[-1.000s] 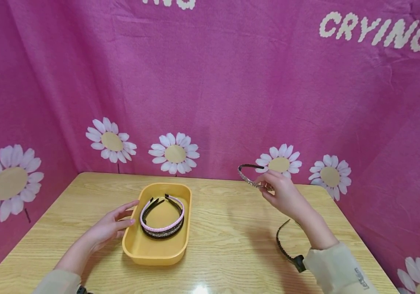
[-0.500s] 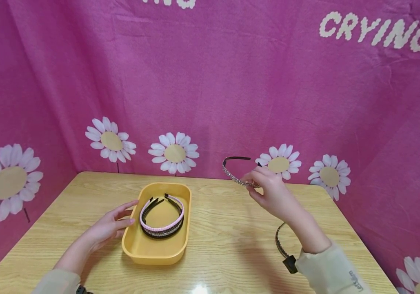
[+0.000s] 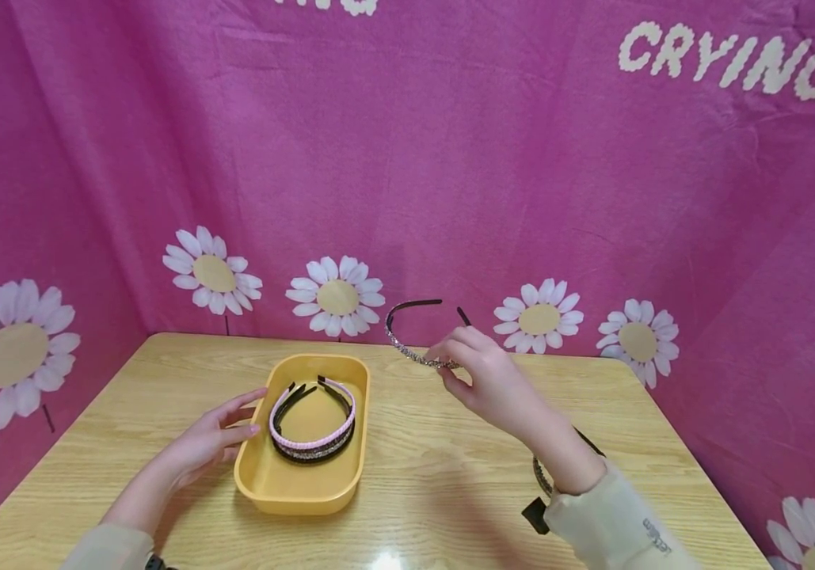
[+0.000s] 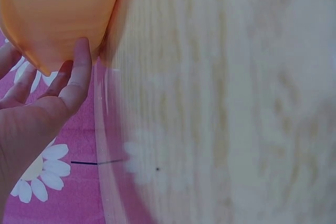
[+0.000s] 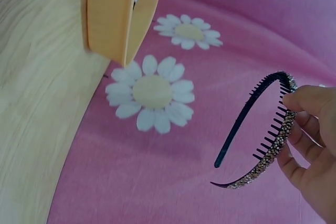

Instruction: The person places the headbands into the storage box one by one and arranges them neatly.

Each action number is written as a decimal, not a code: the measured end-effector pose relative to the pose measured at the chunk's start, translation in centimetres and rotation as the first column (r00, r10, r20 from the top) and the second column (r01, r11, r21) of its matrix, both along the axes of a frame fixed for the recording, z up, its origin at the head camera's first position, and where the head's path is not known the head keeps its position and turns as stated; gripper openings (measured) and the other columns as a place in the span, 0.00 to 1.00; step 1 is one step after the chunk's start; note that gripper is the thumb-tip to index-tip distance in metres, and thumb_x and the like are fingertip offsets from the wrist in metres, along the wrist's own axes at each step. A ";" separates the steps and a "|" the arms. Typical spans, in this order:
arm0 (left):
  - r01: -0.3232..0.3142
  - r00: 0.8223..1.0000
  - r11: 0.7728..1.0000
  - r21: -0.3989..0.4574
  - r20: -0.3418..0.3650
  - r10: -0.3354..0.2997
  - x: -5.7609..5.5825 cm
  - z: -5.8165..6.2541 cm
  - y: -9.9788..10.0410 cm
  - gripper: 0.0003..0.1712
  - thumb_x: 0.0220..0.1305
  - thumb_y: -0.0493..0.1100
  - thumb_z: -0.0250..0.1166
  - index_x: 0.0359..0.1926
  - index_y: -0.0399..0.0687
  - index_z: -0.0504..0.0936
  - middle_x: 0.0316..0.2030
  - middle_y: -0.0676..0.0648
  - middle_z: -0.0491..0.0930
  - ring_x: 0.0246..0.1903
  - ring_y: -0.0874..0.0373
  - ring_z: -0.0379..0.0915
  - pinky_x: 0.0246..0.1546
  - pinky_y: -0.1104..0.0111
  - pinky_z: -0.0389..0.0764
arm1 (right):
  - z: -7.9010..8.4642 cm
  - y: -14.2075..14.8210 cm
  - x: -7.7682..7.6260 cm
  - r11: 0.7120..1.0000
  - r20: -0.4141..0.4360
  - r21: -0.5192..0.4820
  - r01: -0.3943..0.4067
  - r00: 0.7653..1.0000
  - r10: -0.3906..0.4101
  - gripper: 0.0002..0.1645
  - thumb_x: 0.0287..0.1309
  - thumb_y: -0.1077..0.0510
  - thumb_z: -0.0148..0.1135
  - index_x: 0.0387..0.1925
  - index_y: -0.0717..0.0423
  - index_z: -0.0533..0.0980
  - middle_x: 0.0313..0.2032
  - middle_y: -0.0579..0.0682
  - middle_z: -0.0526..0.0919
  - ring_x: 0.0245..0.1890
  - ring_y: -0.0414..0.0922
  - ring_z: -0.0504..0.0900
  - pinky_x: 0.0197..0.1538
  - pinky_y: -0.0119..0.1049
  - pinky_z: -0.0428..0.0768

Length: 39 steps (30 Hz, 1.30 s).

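Note:
My right hand (image 3: 485, 376) pinches a glittery headband (image 3: 401, 345) by its sparkling arch, held up above the table. Small comb teeth line its black inner side in the right wrist view, where thumb and fingers grip the beaded band (image 5: 272, 153). On the left, my left hand (image 3: 200, 443) rests its extended fingers against the left side of a yellow tray (image 3: 286, 484). Inside the tray a pink braided headband (image 3: 307, 445) lies over dark headbands, one with a sparkly band (image 3: 316, 455). The left wrist view shows those fingers (image 4: 81, 72) along the tray's wall.
A dark headband with a black square piece (image 3: 535, 516) lies on the wooden table (image 3: 421, 491) at the right, partly hidden under my right forearm. Behind the table hangs a pink cloth (image 3: 436, 174) with white daisies.
My right hand has carried the glittery headband leftward, nearer the tray. The right sleeve now covers more of the headband on the table. The left hand and tray have stayed put.

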<state>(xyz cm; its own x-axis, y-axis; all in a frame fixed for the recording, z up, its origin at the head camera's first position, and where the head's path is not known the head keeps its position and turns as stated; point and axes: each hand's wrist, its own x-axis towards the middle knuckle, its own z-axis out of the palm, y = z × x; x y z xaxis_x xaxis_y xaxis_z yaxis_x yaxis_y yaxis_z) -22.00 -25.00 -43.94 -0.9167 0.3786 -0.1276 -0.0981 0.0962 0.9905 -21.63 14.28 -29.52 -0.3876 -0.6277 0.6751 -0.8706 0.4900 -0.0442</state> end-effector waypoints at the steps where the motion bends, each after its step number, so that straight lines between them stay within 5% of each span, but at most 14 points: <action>1: -0.001 1.000 1.000 0.001 0.002 0.001 0.0 0.0 0.0 0.38 0.62 0.41 0.55 0.68 0.47 0.46 0.63 0.28 0.45 0.54 0.43 0.64 0.47 0.54 0.75 | 0.0 -0.3 0.0 1.000 -0.006 0.001 -0.009 1.000 0.009 0.13 0.44 0.70 0.61 0.35 0.55 0.76 0.34 0.44 0.76 0.37 0.40 0.73 0.41 0.27 0.75; 21: -0.006 1.000 1.000 0.015 0.015 0.006 0.1 0.1 0.1 0.38 0.62 0.40 0.54 0.68 0.47 0.45 0.63 0.28 0.44 0.53 0.44 0.66 0.47 0.54 0.75 | -2.0 -5.4 0.0 0.987 -0.059 0.036 -0.156 0.986 0.158 0.13 0.47 0.68 0.60 0.36 0.51 0.78 0.34 0.41 0.77 0.38 0.37 0.72 0.42 0.26 0.72; 39: -0.005 1.000 1.000 -0.003 -0.002 0.005 0.1 0.1 0.3 0.38 0.62 0.40 0.54 0.68 0.46 0.45 0.62 0.29 0.46 0.53 0.42 0.64 0.47 0.54 0.75 | -6.6 -9.0 -1.8 0.965 -0.079 0.125 -0.229 0.968 0.240 0.10 0.47 0.64 0.63 0.33 0.48 0.79 0.34 0.40 0.78 0.39 0.36 0.74 0.46 0.26 0.72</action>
